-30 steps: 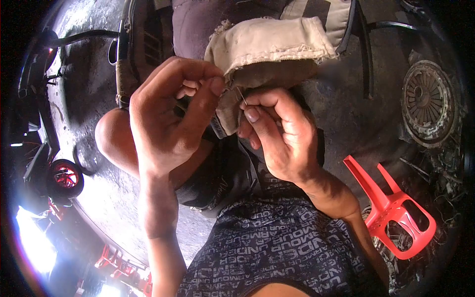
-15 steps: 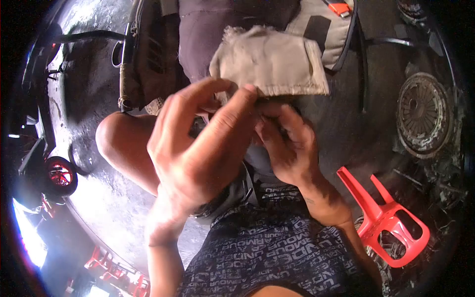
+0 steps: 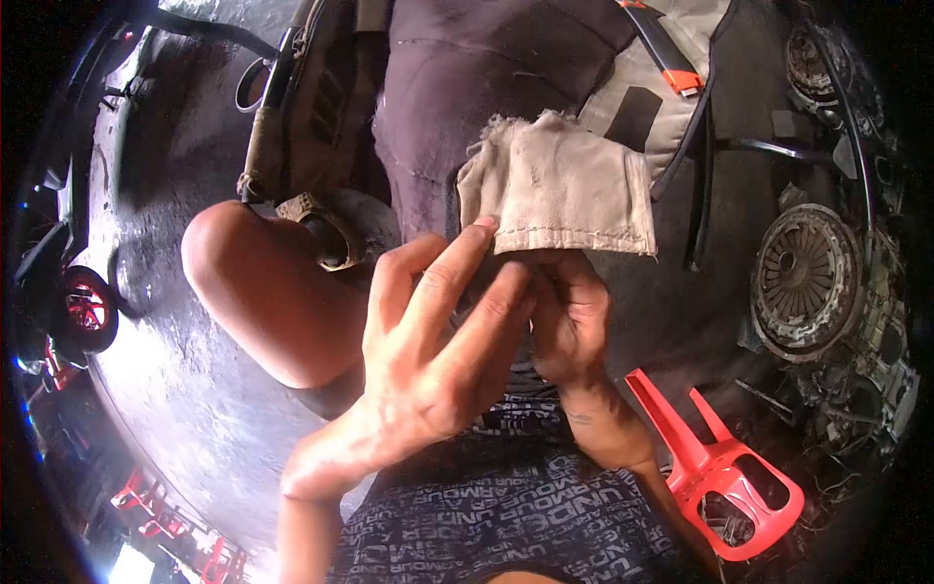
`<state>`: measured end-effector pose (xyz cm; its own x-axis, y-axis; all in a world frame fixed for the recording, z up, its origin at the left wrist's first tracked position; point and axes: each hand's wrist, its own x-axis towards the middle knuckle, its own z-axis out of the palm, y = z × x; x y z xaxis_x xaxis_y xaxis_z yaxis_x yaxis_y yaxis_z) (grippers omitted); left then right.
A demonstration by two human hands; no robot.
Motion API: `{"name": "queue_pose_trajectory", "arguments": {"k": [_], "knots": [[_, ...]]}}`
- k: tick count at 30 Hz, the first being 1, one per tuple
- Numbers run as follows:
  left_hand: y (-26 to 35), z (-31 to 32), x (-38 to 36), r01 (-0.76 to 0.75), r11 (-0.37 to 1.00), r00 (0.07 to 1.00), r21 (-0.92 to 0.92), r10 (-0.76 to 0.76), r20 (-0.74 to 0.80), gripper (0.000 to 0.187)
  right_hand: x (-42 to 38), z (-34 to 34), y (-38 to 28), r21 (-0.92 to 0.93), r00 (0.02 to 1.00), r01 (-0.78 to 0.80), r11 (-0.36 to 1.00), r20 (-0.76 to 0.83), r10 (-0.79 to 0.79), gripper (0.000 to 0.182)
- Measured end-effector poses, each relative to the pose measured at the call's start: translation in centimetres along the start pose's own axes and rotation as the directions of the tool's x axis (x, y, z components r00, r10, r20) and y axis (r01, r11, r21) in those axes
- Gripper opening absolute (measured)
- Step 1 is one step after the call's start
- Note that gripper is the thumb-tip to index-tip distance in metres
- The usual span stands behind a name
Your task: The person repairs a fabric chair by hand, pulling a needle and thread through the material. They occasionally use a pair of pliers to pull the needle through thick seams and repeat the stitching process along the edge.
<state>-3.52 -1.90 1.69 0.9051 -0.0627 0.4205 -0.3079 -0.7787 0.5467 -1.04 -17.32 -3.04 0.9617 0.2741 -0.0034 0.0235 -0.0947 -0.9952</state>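
A beige piece of cloth, frayed along its far edge and stitched along its near hem, is held up over the dark purple upholstered cover. My left hand grips its lower left corner, with the index fingertip resting on the fabric. Curled beneath the stitched hem, the fingers of my right hand pinch the cloth from below. The fingertips of both hands are partly hidden behind the hem and each other. Beyond the cloth, an orange and black utility knife lies on a beige panel of the cover.
A small red plastic chair is at my right. Behind it sit a round metal clutch part and other greasy machine parts. My bent knee is on the left, near a roll of tape. A red-rimmed wheel stands at far left.
The view has tilted, so the cover, cloth and knife appear lower. My left hand has shifted right along the hem and its fingers have straightened; both hands still hold the cloth.
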Motion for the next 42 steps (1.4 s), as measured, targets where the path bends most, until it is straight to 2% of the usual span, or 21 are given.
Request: {"name": "queue_pose_trajectory", "arguments": {"k": [3,5,7,8,10,11,12,14,16,18,19,28,31,34,37,38,40,42], "knots": [[0.1,-0.1,-0.2,-0.026,0.999,0.999,0.026,0.025,0.030,0.034,-0.4,0.0,0.0,0.038,0.995,-0.096,0.995,-0.006,0.096,0.022],[0.1,0.0,-0.5,-0.037,0.999,0.999,0.010,0.036,0.031,0.035,-0.4,0.2,0.3,0.111,0.996,-0.090,0.990,-0.019,0.092,0.022],[0.0,0.0,-0.4,-0.048,0.999,0.999,0.002,0.048,0.023,0.031,-0.5,0.1,0.4,0.057,0.997,-0.070,0.996,-0.028,0.071,0.022],[-0.4,0.1,-0.3,-0.059,0.998,0.998,-0.023,0.059,-0.010,0.034,-0.5,0.0,0.3,0.029,0.998,-0.059,0.998,-0.029,0.060,0.022],[-1.5,0.5,-0.3,-0.089,0.994,0.993,-0.063,0.083,-0.081,0.040,-0.2,0.3,-0.1,0.099,0.987,-0.156,0.983,-0.023,0.159,0.023],[-1.1,1.2,-0.4,0.021,0.975,0.973,-0.219,-0.070,-0.222,0.041,-0.1,0.4,-0.4,0.136,0.978,-0.204,0.970,-0.016,0.208,0.024],[-0.9,1.4,-0.5,0.095,0.961,0.958,-0.259,-0.159,-0.239,0.039,0.0,0.5,-0.9,0.201,0.977,-0.214,0.956,0.020,0.214,0.024],[-1.1,1.2,0.0,0.102,0.985,0.959,-0.137,-0.134,-0.248,0.039,0.2,0.1,-1.9,0.320,0.971,-0.239,0.917,0.100,0.218,0.023],[-1.5,1.6,0.3,0.022,0.995,0.964,-0.093,-0.045,-0.261,0.036,0.2,-0.8,-1.4,0.196,0.973,-0.202,0.959,0.148,0.175,0.020],[-1.6,2.0,0.3,-0.001,0.995,0.962,-0.096,-0.026,-0.272,0.035,-0.1,-1.4,-0.7,0.166,0.955,-0.270,0.948,0.173,0.242,0.019],[-1.6,2.0,0.1,-0.004,0.995,0.962,-0.101,-0.024,-0.272,0.036,-0.1,-0.9,-0.5,0.143,0.979,-0.190,0.971,0.099,0.177,0.017],[-2.0,1.8,0.0,-0.093,0.993,0.964,-0.073,0.072,-0.255,0.046,-0.2,-0.5,0.5,0.010,0.999,-0.048,0.999,-0.008,0.048,0.016],[-2.0,1.9,-0.1,-0.119,0.991,0.963,-0.053,0.102,-0.248,0.048,-0.1,-0.3,0.2,0.032,0.999,-0.050,0.998,-0.010,0.050,0.017],[-1.5,2.2,0.0,-0.073,0.995,0.964,-0.066,0.053,-0.262,0.036,0.1,0.0,0.2,0.107,0.998,-0.035,0.994,-0.053,0.041,0.019],[-1.5,2.0,0.0,-0.071,0.993,0.972,-0.090,0.049,-0.228,0.035,0.0,0.1,0.2,0.101,0.993,-0.089,0.991,-0.068,0.097,0.019],[-1.9,1.9,0.1,-0.099,0.990,0.975,-0.103,0.076,-0.211,0.045,0.1,0.0,0.0,0.164,0.990,-0.129,0.978,-0.035,0.136,0.018],[-2.2,2.1,0.1,-0.086,0.994,0.964,-0.073,0.064,-0.259,0.043,0.4,-0.1,-0.8,0.289,0.978,-0.206,0.935,0.034,0.205,0.017],[-1.9,1.5,0.3,-0.073,0.995,0.964,-0.067,0.054,-0.259,0.044,0.5,-0.5,-1.8,0.213,0.983,-0.175,0.961,0.091,0.159,0.017]]}}
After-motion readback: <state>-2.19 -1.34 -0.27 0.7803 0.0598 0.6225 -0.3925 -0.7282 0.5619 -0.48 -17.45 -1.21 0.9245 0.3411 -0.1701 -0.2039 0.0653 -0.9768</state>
